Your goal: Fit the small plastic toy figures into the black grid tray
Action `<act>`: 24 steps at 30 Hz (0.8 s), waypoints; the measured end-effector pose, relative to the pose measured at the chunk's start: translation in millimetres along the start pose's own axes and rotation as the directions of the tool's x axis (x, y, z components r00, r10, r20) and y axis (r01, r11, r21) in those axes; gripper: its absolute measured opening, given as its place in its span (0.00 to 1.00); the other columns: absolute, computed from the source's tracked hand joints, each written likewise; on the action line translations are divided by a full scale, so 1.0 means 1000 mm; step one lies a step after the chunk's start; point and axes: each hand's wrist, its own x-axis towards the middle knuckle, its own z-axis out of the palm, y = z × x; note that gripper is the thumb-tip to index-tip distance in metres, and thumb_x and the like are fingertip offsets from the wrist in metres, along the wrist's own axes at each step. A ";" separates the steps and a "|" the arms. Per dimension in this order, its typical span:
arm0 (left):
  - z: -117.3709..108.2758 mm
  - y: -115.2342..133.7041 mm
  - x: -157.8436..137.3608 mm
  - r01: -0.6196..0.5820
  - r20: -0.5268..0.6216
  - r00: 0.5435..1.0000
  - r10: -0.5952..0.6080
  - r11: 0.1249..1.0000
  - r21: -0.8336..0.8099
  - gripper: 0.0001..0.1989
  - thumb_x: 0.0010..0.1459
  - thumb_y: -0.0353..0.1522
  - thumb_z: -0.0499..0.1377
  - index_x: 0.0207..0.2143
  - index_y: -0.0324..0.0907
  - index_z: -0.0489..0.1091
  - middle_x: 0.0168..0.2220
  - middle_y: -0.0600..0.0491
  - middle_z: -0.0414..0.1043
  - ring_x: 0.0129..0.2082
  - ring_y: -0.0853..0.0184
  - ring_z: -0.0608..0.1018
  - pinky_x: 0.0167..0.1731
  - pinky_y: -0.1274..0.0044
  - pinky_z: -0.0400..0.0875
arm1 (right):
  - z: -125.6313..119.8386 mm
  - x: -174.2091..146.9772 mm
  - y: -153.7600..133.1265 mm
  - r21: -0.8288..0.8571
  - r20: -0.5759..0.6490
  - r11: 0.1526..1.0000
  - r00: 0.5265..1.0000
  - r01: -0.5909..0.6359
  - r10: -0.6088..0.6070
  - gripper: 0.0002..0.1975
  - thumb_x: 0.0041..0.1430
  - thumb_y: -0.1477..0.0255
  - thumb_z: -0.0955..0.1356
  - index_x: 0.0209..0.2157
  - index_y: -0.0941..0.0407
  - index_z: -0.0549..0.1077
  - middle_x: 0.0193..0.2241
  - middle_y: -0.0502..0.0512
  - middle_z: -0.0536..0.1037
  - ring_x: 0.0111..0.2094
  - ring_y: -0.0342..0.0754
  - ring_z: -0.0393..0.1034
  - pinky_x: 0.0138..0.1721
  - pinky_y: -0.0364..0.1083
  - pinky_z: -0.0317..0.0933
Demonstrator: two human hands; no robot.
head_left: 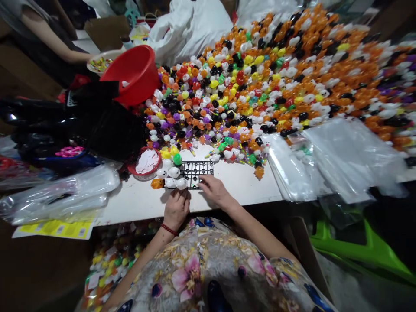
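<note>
A black plastic grid rack [197, 168] lies flat on the white tabletop in front of me. Its left part is covered by white figure heads [174, 172], with a green one [177, 159], several yellow ones [169, 151] and an orange one [157, 183] around them. My left hand [177, 207] is closed at the rack's near edge, its fingertips just below a white head; what they grip is hidden. My right hand [212, 189] reaches over the rack's right part with bent fingers pressed together. Anything between those fingertips is too small to make out.
A huge heap of small colourful figures [247, 82] fills the table's back. Left are a red basin [134, 76], a small red basket [145, 172] of white slips and clear bags [65, 186]. More plastic bags [338, 156] lie right, above a green stool [367, 247]. A co-worker's arm [55, 39] shows upper left.
</note>
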 end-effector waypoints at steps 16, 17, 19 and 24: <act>-0.013 -0.012 -0.028 0.090 0.150 0.986 -0.079 0.993 -0.073 0.19 0.61 0.25 0.54 0.54 0.43 0.68 0.47 0.45 0.76 0.49 0.56 0.75 0.48 0.63 0.74 | -0.089 0.007 0.085 -0.689 -0.263 0.659 0.951 -0.302 0.161 0.08 0.63 0.76 0.61 0.35 0.57 0.72 0.36 0.63 0.71 0.40 0.56 0.60 0.43 0.52 0.58; -0.015 -0.012 -0.028 0.089 0.172 0.982 -0.075 0.993 -0.075 0.20 0.61 0.25 0.54 0.55 0.43 0.68 0.47 0.45 0.76 0.49 0.56 0.76 0.48 0.62 0.74 | -0.088 0.007 0.086 -0.697 -0.257 0.651 0.952 -0.301 0.165 0.09 0.63 0.76 0.60 0.35 0.58 0.72 0.36 0.64 0.71 0.40 0.56 0.59 0.42 0.52 0.57; -0.019 -0.012 -0.028 0.085 0.206 0.976 -0.068 0.994 -0.075 0.20 0.62 0.26 0.53 0.56 0.42 0.67 0.47 0.45 0.77 0.49 0.56 0.76 0.49 0.62 0.75 | -0.086 0.008 0.088 -0.707 -0.255 0.639 0.952 -0.304 0.171 0.09 0.64 0.75 0.60 0.35 0.59 0.71 0.36 0.65 0.71 0.40 0.56 0.59 0.42 0.52 0.57; -0.030 -0.010 -0.024 0.089 0.282 0.958 -0.058 0.991 -0.098 0.15 0.64 0.28 0.52 0.51 0.41 0.70 0.50 0.44 0.75 0.52 0.57 0.76 0.49 0.64 0.76 | -0.085 0.007 0.088 -0.719 -0.255 0.619 0.949 -0.315 0.187 0.10 0.64 0.74 0.60 0.35 0.58 0.71 0.34 0.63 0.72 0.39 0.56 0.60 0.41 0.51 0.56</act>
